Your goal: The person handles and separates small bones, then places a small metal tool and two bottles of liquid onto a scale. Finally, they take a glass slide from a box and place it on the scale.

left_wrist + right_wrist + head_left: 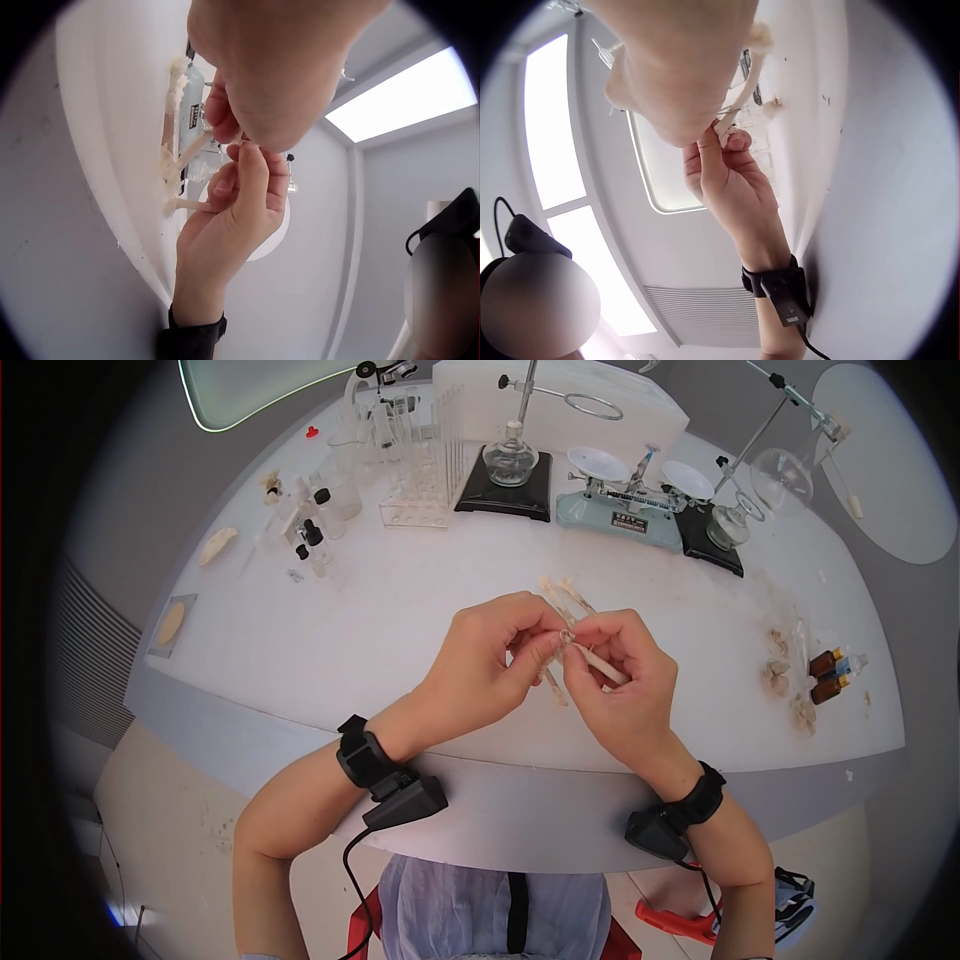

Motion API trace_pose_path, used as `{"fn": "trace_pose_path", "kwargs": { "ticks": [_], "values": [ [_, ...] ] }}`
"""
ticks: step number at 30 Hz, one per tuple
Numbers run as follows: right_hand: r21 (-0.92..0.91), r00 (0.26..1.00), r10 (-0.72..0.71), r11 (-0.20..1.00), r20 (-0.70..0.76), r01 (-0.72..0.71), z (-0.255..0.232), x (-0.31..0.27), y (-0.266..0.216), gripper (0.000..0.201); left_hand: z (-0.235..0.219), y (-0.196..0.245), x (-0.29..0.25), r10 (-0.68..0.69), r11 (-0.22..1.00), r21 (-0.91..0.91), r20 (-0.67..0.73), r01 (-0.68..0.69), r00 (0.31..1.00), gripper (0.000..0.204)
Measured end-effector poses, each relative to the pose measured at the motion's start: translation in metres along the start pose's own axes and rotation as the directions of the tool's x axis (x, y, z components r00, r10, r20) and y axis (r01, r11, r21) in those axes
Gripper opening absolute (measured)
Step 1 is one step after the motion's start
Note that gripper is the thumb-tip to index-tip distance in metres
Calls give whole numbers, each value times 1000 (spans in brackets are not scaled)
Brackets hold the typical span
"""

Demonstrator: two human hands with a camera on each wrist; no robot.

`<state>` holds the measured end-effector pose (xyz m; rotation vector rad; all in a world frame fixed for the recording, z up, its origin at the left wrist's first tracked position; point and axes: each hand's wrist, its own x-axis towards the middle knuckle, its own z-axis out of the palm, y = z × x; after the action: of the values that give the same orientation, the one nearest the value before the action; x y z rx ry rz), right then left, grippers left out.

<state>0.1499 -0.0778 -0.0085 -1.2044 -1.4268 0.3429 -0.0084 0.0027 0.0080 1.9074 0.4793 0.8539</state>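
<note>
Over the near middle of the table, my left hand [497, 650] and right hand [632, 678] meet fingertip to fingertip. Between them sits a small shiny ring-like piece [567, 635]. A cream cotton cord [600, 663] runs back from it under the curled fingers of the right hand, which pinches it. Whitish cord [744, 94] with a fluffy end also shows beside the left hand's pinch in the right wrist view, along with a thin metallic line. More frayed lengths of cord [578, 597] stick out beyond the fingertips. The fingers hide much of the ring-like piece.
Toward the back stand a test tube rack [415, 512], a glass spirit lamp [510, 460] on a black stand base, and a balance [620, 510]. Dropper bottles [315, 535] are at left. Brown bottles [828, 675] and fluffy scraps [777, 675] lie at right.
</note>
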Motion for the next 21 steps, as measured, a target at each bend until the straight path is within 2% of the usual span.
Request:
{"fn": "trace_pose_path", "kwargs": {
  "ticks": [1, 3, 7, 9, 13, 16, 18, 21],
  "values": [
    [0, 1000, 0, 1000, 0, 0, 1, 1, 0, 21, 2, -1, -1, 0, 1000, 0, 0, 0, 1000, 8],
    [139, 999, 51, 989, 14, -52, 4, 2, -1, 21, 5, -1, -3, 52, 994, 103, -53, -46, 997, 7],
    [64, 996, 65, 996, 61, -69, 2, 3, -7, 24, 7, 1, -3, -6, 999, 54, -79, 10, 997, 9],
    [30, 995, 45, 998, 85, -48, 3, 3, -3, 30, 7, 1, -3, -67, 998, 1, -45, 67, 997, 10],
    [-26, 991, 15, 1000, 133, -11, 0, 4, 1, 29, 5, 0, -3, -142, 989, -46, 12, 142, 990, 11],
    [11, 985, 79, 997, 154, -82, 0, 5, -1, 24, 5, -1, -2, -190, 979, -70, 44, 193, 981, 12],
    [116, 977, 149, 979, 149, -167, 1, 6, -5, 22, 5, -1, -2, -201, 977, -69, 38, 204, 979, 13],
    [83, 969, 164, 980, 186, -182, 0, 6, -3, 23, 4, -1, -1, -220, 974, -31, 62, 222, 973, 14]
  ]
}}
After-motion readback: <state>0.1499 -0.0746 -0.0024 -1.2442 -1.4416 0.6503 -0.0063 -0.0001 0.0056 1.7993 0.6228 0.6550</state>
